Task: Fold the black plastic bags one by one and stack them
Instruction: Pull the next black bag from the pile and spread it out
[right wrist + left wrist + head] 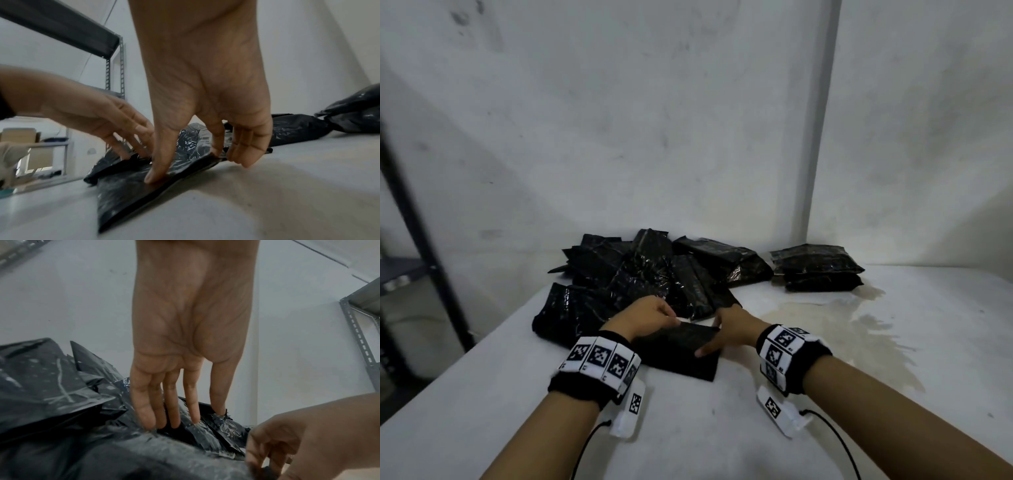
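A flat black plastic bag (678, 353) lies on the white table (722, 431) right in front of me. My left hand (667, 317) reaches to its far edge, and the straight fingertips (162, 423) touch the plastic there. My right hand (714, 337) is at the bag's right edge. Its thumb (156, 175) presses on top of the bag (127, 194) while the index finger (218, 146) hooks the far corner. Behind the hands is a loose pile of crumpled black bags (650, 274). A small stack of folded bags (816, 267) sits at the back right.
A grey metal shelf rack (417, 240) stands off the table's left side. White walls close the back, with a corner at the right. A yellowish stain (859, 339) marks the tabletop in front of the folded stack. Wrist cables trail by both forearms.
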### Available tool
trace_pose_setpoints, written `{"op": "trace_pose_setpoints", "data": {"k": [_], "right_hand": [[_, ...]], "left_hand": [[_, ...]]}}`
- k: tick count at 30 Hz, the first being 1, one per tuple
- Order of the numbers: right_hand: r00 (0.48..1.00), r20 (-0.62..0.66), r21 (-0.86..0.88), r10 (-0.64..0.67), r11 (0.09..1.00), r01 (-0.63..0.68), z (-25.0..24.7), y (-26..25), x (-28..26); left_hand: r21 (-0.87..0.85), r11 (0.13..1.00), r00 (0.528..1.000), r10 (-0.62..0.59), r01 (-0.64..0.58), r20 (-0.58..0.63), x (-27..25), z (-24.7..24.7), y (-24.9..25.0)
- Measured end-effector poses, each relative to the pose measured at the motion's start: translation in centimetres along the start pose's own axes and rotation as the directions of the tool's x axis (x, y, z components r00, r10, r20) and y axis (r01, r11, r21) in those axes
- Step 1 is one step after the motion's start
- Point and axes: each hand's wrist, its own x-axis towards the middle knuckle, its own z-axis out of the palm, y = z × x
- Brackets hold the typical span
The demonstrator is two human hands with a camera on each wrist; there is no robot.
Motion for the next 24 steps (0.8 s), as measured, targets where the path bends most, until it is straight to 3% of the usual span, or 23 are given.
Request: {"op": "trace_pose_setpoints", "data": {"k": [3, 7, 9, 13, 17, 21, 24], "right_hand": [[1.0, -0.002, 0.268, -0.014, 0.963, 0.014, -0.8, 0.9, -0.6], [0.999, 0.018, 0.648, -0.027, 0.761, 0.009, -1.9, 3.0, -1.2], [1.0, -0.004, 0.719, -0.003, 0.695, 0.005, -2.6, 4.2, -1.4], [0.999, 0.018, 0.822, -0.048, 0.57, 0.012, -4.0, 6.6, -2.2], [0.999, 0.011, 0.879, -0.054, 0.477, 0.016, -4.6, 8.1, -3.1], [1.0, -0.023, 0.939, -0.005, 0.343, 0.023, -4.8, 9.1, -3.4], [0.998, -0.045, 0.952, 0.053, 0.305, 0.027, -4.9, 9.7, -3.6]], "left_hand": [[-0.025, 0.999, 0.999, -0.037, 0.036, -0.02, -0.4, 0.2, -0.8], [-0.002, 0.995, 0.99, -0.102, 0.102, -0.096, -0.4, 0.6, -1.0], [-0.064, 0.991, 0.987, -0.125, 0.119, -0.103, -0.5, 0.8, -0.4], [-0.387, 0.922, 0.99, -0.032, -0.025, -0.14, -0.5, 1.3, 1.0], [-0.662, 0.746, 0.989, -0.031, -0.075, -0.147, -0.1, 1.9, 2.4], [-0.704, 0.699, 0.986, 0.007, -0.124, -0.167, 0.3, 2.7, 3.4], [-0.72, 0.671, 0.974, 0.014, -0.178, -0.227, 0.5, 3.1, 3.9]]}}
